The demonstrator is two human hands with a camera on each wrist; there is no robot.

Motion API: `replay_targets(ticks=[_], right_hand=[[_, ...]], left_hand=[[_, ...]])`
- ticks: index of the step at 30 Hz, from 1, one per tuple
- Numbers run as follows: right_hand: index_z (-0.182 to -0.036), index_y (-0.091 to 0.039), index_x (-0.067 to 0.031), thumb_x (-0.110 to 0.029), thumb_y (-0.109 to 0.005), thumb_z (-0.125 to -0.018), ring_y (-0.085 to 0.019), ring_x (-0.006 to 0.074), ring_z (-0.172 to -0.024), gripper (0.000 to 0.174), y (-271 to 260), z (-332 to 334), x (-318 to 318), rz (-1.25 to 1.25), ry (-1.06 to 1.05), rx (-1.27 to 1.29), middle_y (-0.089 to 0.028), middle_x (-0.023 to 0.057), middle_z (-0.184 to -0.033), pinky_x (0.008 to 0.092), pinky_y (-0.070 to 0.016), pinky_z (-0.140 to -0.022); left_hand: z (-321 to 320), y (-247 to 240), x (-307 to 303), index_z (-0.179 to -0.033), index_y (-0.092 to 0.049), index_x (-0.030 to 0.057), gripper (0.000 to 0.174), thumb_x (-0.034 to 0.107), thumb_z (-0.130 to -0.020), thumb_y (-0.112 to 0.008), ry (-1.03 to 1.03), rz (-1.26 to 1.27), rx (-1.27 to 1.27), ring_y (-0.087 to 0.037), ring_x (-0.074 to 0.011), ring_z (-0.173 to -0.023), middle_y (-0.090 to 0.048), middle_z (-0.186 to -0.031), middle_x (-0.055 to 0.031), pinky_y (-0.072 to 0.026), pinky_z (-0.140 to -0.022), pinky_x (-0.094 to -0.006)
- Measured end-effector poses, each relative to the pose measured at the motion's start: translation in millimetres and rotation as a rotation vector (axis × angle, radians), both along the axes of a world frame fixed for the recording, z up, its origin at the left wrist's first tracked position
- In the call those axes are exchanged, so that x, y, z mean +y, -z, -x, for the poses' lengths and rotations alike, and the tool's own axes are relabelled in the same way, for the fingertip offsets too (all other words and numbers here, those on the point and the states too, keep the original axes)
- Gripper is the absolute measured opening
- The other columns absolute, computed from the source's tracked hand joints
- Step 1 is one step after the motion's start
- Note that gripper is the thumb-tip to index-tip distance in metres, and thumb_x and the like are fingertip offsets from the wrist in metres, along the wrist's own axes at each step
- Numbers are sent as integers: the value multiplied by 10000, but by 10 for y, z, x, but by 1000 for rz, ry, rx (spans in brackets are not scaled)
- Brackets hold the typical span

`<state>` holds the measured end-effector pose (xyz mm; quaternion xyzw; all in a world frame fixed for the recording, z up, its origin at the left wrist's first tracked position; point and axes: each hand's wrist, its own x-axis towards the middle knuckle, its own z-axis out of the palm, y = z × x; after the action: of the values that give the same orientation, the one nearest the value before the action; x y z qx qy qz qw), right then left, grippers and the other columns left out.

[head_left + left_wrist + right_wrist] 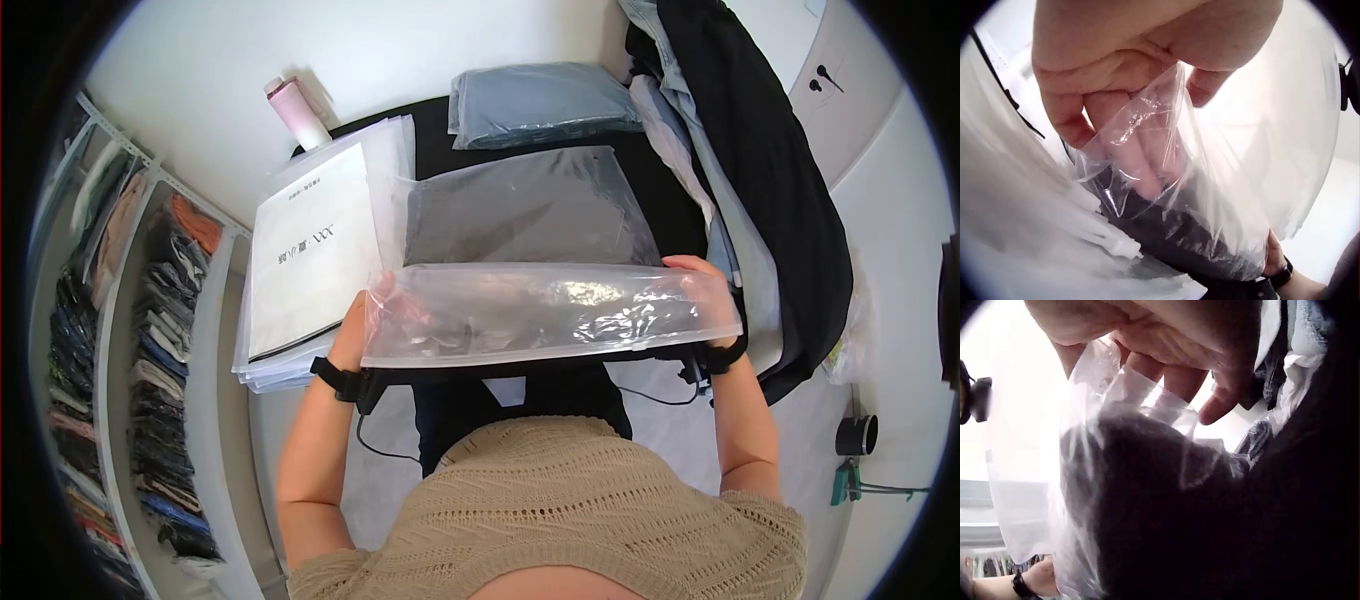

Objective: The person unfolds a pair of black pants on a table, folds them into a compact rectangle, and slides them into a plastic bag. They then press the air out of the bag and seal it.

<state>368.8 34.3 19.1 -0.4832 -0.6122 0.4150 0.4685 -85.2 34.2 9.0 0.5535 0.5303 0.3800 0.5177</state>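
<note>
A clear plastic bag [560,310] with a whitish strip along its near edge stretches between both hands. Dark folded cloth [520,215] lies inside the bag's far part. My left hand [385,302] holds the left end, and several of its fingers [1132,156] show through the film in the left wrist view. At the right end, my right hand [708,298] holds the bag with one finger over the fold. The right wrist view shows the film corner [1094,369] running up against the palm, the fingers partly hidden behind it.
Flat clear bags and a white printed sheet [315,250] lie on the left of the black table. Behind are a pink-and-white bottle [297,115] and a bagged blue-grey bundle [545,103]. Dark and denim clothes [765,180] hang at right; shelves of folded clothes [165,350] stand left.
</note>
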Motion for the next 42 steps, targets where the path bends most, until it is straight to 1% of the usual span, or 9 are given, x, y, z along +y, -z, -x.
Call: replay_targets(ticks=[6,17,20,22,23,26,29,35,42], right_hand=[[-780,-633,29,-263,-534,-936,-617,177,-662,346,111,-116,187,30,-56,279,-654,103,-706,281,-485,-641],[-725,-602,-22,-491,-425,-973,-568,178,-473,560,102,49,583,545,45,281,-601,92,-575,261,-453,-486],[-740,-605,-20,-495,-399,-980,-550,173,-455,571,142,34,605,560,76,272,-597,91,-564,259,-445,-479],[-750,-607,-18,-494,-381,-986,-540,168,-445,577,142,29,594,559,82,265,-596,90,-562,256,-440,-474],[-773,-614,-17,-493,-358,-992,-535,158,-443,583,113,43,579,539,54,231,-601,90,-568,252,-435,-470],[-836,-627,-12,-490,-322,-1002,-524,139,-437,590,-9,127,525,501,19,160,-614,92,-583,241,-427,-466],[-928,-629,-6,-494,-306,-1004,-511,124,-431,591,-73,167,501,464,7,140,-631,96,-607,235,-419,-461],[-1072,-604,5,-271,-507,-968,-623,150,-885,311,-134,-2,71,243,30,246,-679,103,-930,248,-444,-842],[-958,-582,-13,-112,-555,-944,-578,104,-811,104,46,73,-242,2,220,248,-625,32,-841,238,-441,-794]], left_hand=[[-147,-134,-181,-778,-623,-17,314,213,-959,-507,-65,-379,154,-597,-155,-736,-645,-745,-70,-469,-738,-280],[-174,-7,-90,-713,-633,-21,525,369,-988,-414,-276,159,-274,-588,-189,-564,-608,-599,-85,-464,-646,-284],[-96,41,-74,-850,-593,-15,327,265,-969,-472,-218,105,-226,-630,-202,-711,-624,-804,-108,-494,-684,-299],[-214,-37,-115,-997,-575,-16,265,237,-923,-551,-577,-306,210,-594,-202,-805,-621,-1028,-154,-454,-748,-311],[-261,-183,-178,-1148,-518,7,341,206,-882,-596,-573,-487,509,-543,-272,-1071,-517,-1268,-180,-429,-886,-383],[-543,-633,-254,-1242,-510,35,414,223,-881,-591,-160,-882,804,-439,-349,-1244,-486,-1338,-179,-340,-1023,-457],[-728,-654,-117,-1337,-461,57,470,224,-908,-552,245,-666,831,-339,-358,-1342,-397,-1441,-159,-270,-1092,-455],[-707,-263,105,-1372,-459,128,494,368,-941,-488,133,-590,1127,-338,-325,-1352,-386,-1457,-132,-282,-1079,-496],[-687,-180,155,-1374,-457,123,497,382,-950,-473,80,-572,1078,-335,-327,-1354,-382,-1462,-132,-292,-1070,-498]])
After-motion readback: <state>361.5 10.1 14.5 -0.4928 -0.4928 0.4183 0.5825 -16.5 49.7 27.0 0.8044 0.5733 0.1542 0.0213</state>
